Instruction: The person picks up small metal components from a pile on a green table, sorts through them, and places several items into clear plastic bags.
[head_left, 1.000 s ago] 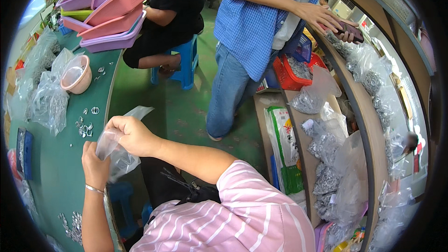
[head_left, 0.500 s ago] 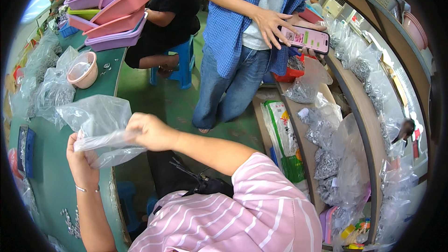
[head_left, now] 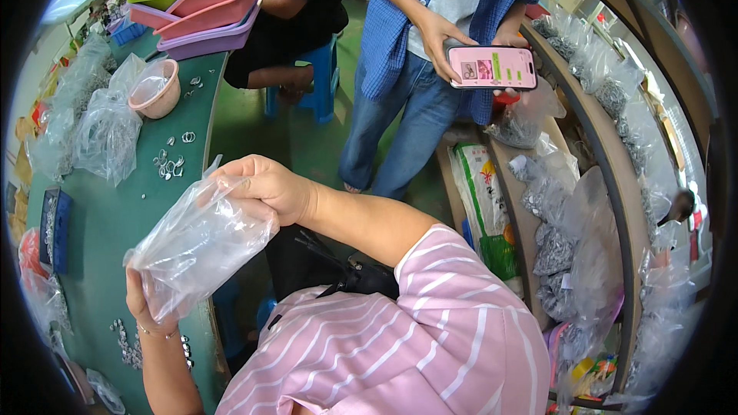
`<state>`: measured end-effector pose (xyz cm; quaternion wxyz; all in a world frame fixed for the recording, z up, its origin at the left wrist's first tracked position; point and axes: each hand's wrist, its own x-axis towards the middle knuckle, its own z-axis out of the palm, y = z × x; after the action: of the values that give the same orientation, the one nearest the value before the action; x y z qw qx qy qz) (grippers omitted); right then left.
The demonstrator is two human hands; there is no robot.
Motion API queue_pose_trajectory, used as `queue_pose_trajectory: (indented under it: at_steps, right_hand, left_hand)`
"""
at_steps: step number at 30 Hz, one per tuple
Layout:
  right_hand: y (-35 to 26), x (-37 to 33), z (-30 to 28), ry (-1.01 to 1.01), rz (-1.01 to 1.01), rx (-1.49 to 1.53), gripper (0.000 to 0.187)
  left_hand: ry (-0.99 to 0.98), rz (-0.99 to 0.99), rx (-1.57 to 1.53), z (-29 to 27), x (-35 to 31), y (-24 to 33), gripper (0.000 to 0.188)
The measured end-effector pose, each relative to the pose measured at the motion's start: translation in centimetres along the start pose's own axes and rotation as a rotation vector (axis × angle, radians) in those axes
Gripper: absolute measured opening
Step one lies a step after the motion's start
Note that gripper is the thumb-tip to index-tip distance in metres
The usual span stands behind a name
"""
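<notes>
A clear plastic bag [head_left: 200, 246] stretches between my two hands above the green tabletop's edge. Closed on its upper right part is my right hand [head_left: 265, 188], thumb and fingers pinching the film. My left hand [head_left: 142, 300] grips the lower left end, its fingers partly behind the plastic. Inside the bag I can make out no contents. Beyond it, small silvery ring-like pieces [head_left: 167, 164] lie on the table, and a cluster of shiny metal pieces [head_left: 127, 344] is beside my left forearm.
On the green table [head_left: 108, 223] stand a pink basket [head_left: 160, 96], filled plastic bags [head_left: 108, 134], a blue tray [head_left: 58, 230] and stacked plastic baskets [head_left: 207, 11]. A person in a blue shirt holds a phone [head_left: 492, 68] ahead. Another sits on a blue stool [head_left: 324, 81]. Bag-laden shelves [head_left: 592, 154] line the right.
The bag, earlier puffed out and folded over at its edge, now hangs stretched lower between my hands. My left hand has dropped. The other person's hand has moved off the phone screen.
</notes>
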<state>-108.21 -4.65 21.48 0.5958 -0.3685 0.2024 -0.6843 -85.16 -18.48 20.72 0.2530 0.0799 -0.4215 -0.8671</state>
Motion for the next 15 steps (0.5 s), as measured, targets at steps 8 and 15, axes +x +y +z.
queue_pose_trajectory:
  at_steps: [8,15]
  right_hand:
    - [1.4,1.1,-1.9,0.163,-0.017,0.043,0.027]
    - [1.1,0.9,-1.9,0.091,0.028,-0.045,0.023]
  left_hand:
    - [0.046,0.089,0.744,3.0,1.7,0.5,0.065]
    - [0.153,-0.005,0.713,2.3,2.4,-0.7,0.066]
